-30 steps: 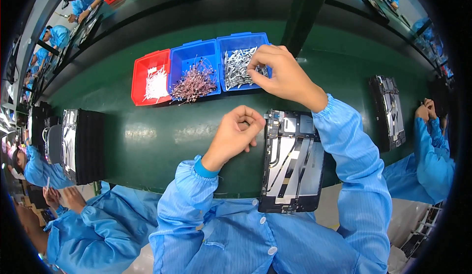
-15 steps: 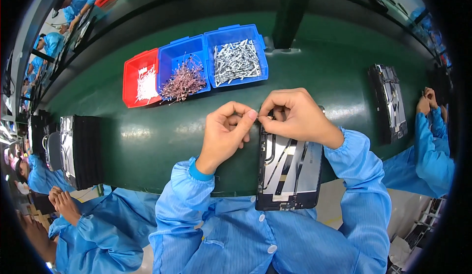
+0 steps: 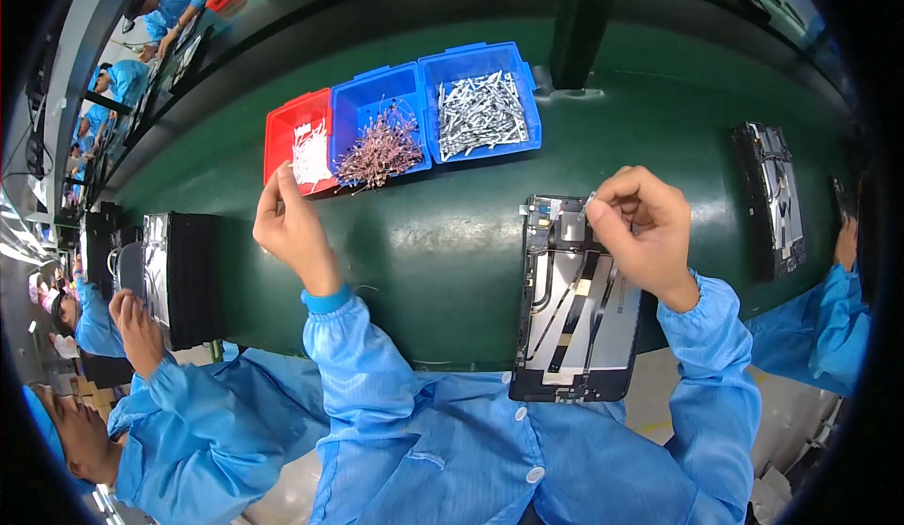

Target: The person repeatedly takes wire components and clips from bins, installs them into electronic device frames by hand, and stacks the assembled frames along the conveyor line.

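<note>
My right hand (image 3: 645,228) is closed in a pinch on a small silvery strip (image 3: 586,208), above the top part of an opened tablet (image 3: 589,355). The tablet lies near the bench's front edge, with its circuit boards, dark ribbon cables and a pale grey panel exposed. My left hand (image 3: 297,233) is up at the left, thumb and forefinger pinched just in front of the red bin (image 3: 274,144). Whatever those fingertips hold, if anything, is too small to make out. Small white pieces (image 3: 310,156) lie in the red bin.
One blue bin (image 3: 350,99) holds thin reddish wires (image 3: 379,151); another blue bin (image 3: 532,129) holds silvery strips (image 3: 480,115). Stacks of dark panels (image 3: 193,280) stand left, more tablet parts (image 3: 777,200) right. A dark post (image 3: 576,35) rises behind. Co-workers sit on both sides.
My hands, earlier meeting at the tablet's top edge, are now apart. My left hand has swung left to the red bin; my right stays over the tablet, the strip now showing in its fingers.
</note>
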A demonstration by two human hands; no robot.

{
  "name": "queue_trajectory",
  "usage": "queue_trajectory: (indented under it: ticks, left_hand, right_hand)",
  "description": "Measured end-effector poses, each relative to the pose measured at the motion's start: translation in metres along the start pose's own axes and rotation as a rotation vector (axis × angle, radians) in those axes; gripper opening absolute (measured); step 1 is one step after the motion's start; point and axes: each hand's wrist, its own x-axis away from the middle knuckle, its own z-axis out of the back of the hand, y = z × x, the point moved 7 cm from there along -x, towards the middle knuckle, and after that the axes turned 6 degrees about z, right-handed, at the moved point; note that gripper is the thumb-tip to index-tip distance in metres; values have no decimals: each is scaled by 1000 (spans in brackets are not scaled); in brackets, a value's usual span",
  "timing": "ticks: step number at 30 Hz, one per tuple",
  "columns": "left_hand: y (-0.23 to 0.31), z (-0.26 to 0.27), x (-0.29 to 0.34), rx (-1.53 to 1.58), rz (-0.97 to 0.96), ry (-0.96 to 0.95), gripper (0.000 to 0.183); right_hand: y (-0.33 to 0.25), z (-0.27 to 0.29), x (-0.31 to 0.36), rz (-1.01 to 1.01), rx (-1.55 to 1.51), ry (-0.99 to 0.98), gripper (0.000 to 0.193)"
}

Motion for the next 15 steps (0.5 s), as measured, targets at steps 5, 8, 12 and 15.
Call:
queue_trajectory:
  ticks: [5,8,12,15]
  left_hand:
    - [9,-9,8,-327,-423,11,28]
    - [42,-31,63,-139,-375,-141,27]
    - [46,-65,155,-449,-80,-1119,62]
    - [43,-62,199,-531,106,-1480,75]
  right_hand:
    - [10,13,3,-210,-177,90,7]
    - [11,26,12,-235,-201,114,7]
    - [19,34,38,-286,-280,111,5]
    - [24,35,62,-279,-281,112,6]
